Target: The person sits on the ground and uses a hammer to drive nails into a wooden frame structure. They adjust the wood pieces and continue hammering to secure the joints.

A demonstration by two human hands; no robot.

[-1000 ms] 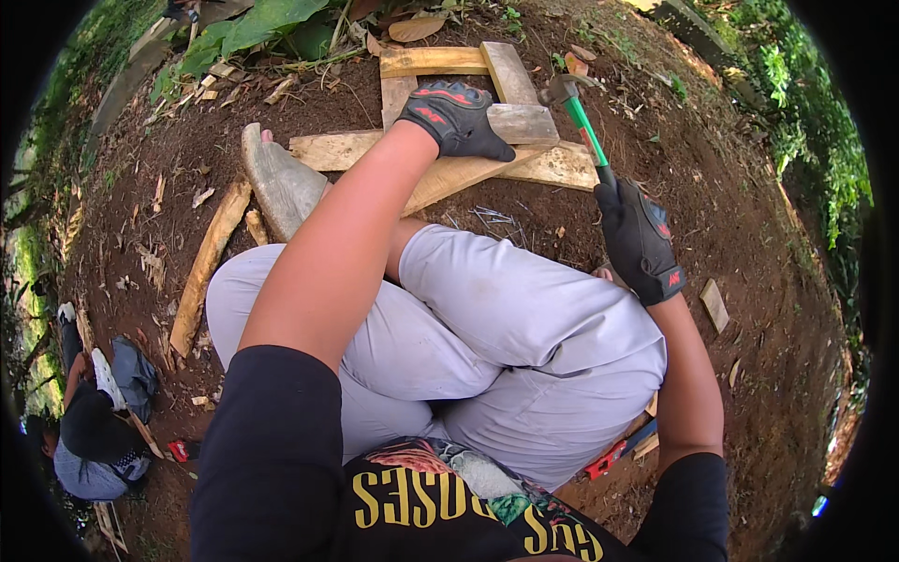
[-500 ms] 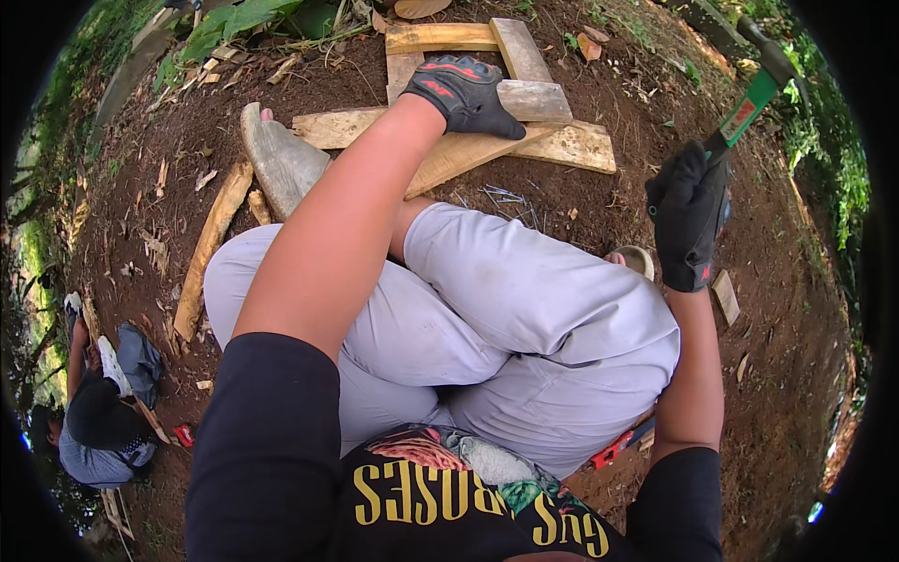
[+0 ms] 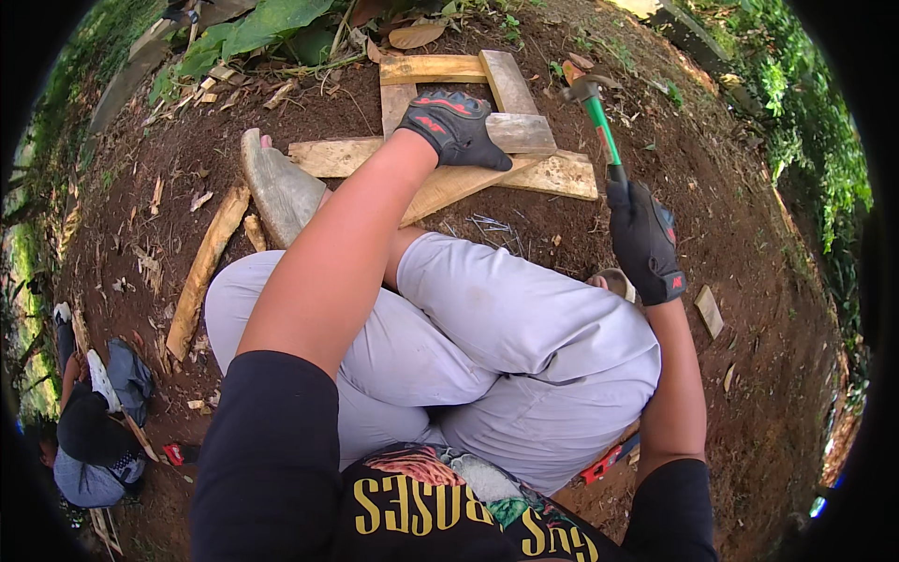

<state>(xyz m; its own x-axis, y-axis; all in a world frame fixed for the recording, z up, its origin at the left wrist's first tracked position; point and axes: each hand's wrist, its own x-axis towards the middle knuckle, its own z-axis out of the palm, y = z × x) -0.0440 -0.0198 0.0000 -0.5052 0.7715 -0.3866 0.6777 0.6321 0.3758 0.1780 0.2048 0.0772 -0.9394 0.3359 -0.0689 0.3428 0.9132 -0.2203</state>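
My left hand (image 3: pixel 451 129), in a black glove with red marks, is closed on the near left part of a rectangular wooden frame (image 3: pixel 510 82) of short boards. Its thumb points right along the near board, and the glove hides that corner. Beneath the frame's near side lie a long plank (image 3: pixel 557 175) and a slanting board (image 3: pixel 454 194). My right hand (image 3: pixel 644 239), gloved too, grips a hammer (image 3: pixel 602 126) by the dark end of its green handle. The hammer stands raised to the right of the frame, its metal head apart from the wood.
Loose nails (image 3: pixel 494 227) lie on the soil between the frame and my bent legs. A rough wood strip (image 3: pixel 208 272) rests at left, a small wood block (image 3: pixel 709 311) at right. Another person (image 3: pixel 94 440) sits at the far left, near a red-handled tool (image 3: pixel 178 453).
My right hand has swung the hammer leftward, bringing its head from the upper right closer to the frame. My left hand keeps its hold on the frame. The view has shifted slightly.
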